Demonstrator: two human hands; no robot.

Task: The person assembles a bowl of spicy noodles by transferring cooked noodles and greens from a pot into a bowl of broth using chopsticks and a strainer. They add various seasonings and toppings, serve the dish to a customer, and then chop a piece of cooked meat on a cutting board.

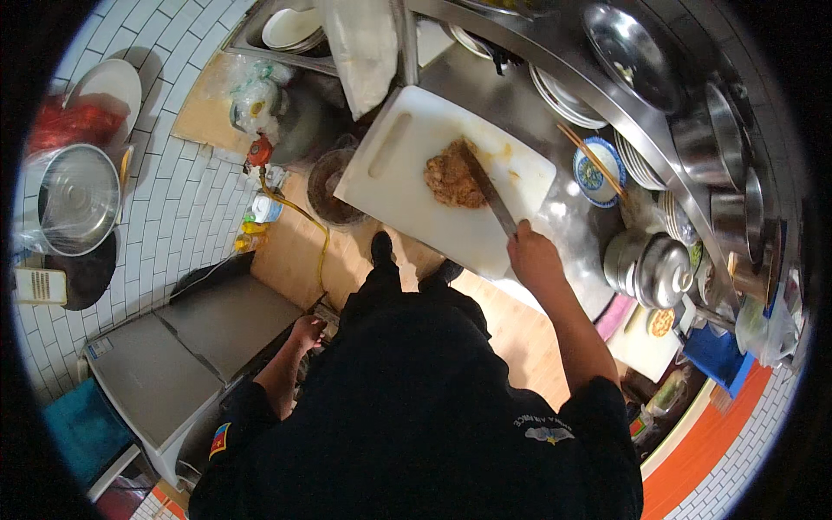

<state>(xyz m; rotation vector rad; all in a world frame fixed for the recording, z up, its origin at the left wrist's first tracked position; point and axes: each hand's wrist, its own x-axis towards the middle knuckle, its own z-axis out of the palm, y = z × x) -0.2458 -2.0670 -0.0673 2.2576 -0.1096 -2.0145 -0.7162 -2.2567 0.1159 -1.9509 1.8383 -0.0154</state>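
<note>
My right hand (534, 255) is closed around the handle of a kitchen knife (489, 190). The blade reaches up and left, its far part lying over or against a browned piece of cooked meat (452, 177). That meat rests on a thick white plastic cutting board (390, 195) with a slot handle and yellowish smears near the meat. Away from the board, my left hand (308, 331) hangs low at my left side with its fingers curled; nothing is visible in it, though its palm is partly hidden.
Right of the board are a blue-patterned bowl (599, 170) with chopsticks, stacked plates (569, 97) and a lidded steel pot (650, 270). A bucket (331, 185) stands left of the board. A gas cylinder (305, 123) with a yellow hose and a chest freezer (156, 377) are at left.
</note>
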